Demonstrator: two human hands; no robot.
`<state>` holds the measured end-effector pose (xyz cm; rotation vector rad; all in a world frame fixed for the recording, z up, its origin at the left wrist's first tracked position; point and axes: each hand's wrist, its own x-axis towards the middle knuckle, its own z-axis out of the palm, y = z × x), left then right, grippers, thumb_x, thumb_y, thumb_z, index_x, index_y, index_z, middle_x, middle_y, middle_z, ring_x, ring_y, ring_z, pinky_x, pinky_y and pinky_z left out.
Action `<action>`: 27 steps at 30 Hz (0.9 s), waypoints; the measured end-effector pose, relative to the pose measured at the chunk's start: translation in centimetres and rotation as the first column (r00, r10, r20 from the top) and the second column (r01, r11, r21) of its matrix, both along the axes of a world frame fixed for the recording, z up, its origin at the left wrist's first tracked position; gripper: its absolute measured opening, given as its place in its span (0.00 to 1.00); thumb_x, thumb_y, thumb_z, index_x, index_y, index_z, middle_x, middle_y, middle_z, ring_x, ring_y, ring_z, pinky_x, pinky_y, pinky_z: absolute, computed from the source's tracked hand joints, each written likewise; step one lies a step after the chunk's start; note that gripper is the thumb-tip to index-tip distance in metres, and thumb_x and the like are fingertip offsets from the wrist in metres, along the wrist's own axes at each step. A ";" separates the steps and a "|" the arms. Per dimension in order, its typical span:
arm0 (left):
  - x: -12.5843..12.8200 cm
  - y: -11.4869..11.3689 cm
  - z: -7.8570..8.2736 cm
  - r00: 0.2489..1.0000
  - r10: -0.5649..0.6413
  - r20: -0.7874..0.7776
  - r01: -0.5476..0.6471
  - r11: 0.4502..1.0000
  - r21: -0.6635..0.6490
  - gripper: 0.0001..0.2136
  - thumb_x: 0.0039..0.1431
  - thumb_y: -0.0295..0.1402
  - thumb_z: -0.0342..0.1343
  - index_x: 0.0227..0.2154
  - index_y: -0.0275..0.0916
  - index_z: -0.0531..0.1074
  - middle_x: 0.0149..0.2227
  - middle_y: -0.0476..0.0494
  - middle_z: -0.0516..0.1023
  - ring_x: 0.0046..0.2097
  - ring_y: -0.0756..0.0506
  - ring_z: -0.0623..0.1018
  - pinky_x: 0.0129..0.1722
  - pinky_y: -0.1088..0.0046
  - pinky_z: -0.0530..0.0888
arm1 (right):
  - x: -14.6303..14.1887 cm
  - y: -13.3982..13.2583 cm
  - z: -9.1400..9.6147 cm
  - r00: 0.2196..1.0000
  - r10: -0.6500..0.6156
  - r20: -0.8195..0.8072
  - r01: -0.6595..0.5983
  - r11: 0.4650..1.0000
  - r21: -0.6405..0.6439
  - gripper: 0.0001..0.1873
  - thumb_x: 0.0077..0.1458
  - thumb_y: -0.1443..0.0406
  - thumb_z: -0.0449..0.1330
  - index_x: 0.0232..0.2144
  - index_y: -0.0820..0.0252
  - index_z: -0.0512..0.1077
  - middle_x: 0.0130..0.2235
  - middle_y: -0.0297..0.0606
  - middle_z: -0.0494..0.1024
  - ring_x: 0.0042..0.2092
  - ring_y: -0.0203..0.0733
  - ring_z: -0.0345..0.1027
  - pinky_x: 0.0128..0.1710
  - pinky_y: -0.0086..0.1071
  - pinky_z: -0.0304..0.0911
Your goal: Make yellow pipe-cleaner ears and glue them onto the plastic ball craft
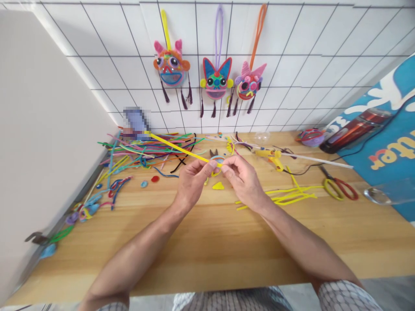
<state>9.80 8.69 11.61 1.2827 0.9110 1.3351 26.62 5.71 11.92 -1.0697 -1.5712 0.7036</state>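
A long yellow pipe cleaner (180,149) runs from the upper left into my fingers over the middle of the table. My left hand (193,179) pinches it near its right end. Close beside, my right hand (241,175) pinches the tip of the same pipe cleaner. Just below the fingertips lies a small yellow triangle (218,185). Behind my hands are pliers (214,153), their handles partly hidden. Several yellow pipe cleaners (292,196) lie to the right, some partly covered by my right forearm.
Many coloured pipe cleaners (145,147) are heaped at the back left. A yellow glue gun (272,159), scissors (339,186), a red thermos (356,129) and a clear cup (394,192) stand or lie on the right. Decorated masks (216,82) hang on the tiled wall.
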 end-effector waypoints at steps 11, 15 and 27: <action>0.0 0.0 -0.1 1.000 0.000 0.008 0.000 1.000 -0.024 0.22 0.51 0.54 0.75 0.23 0.40 0.79 0.24 0.48 0.79 0.30 0.48 0.74 0.36 0.71 0.73 | -0.1 -0.1 0.1 0.995 0.058 -0.084 -0.064 0.995 -0.075 0.14 0.69 0.52 0.63 0.36 0.53 0.71 0.33 0.33 0.74 0.35 0.41 0.68 0.34 0.35 0.62; -0.2 0.1 -0.6 0.999 -0.045 -0.006 0.044 0.999 -0.008 0.23 0.56 0.55 0.72 0.23 0.40 0.78 0.26 0.47 0.80 0.33 0.47 0.77 0.40 0.69 0.75 | -0.2 0.0 0.4 0.989 0.055 -0.135 -0.070 0.992 -0.109 0.18 0.67 0.48 0.65 0.34 0.53 0.71 0.31 0.32 0.72 0.33 0.40 0.66 0.33 0.35 0.62; -0.2 0.3 -0.7 0.991 -0.131 0.040 0.130 0.991 0.014 0.20 0.60 0.52 0.70 0.26 0.41 0.80 0.29 0.47 0.81 0.35 0.47 0.77 0.40 0.70 0.74 | -0.4 0.1 0.4 0.972 0.056 -0.227 -0.090 0.986 -0.143 0.22 0.64 0.44 0.67 0.34 0.54 0.71 0.31 0.30 0.73 0.31 0.37 0.64 0.31 0.32 0.62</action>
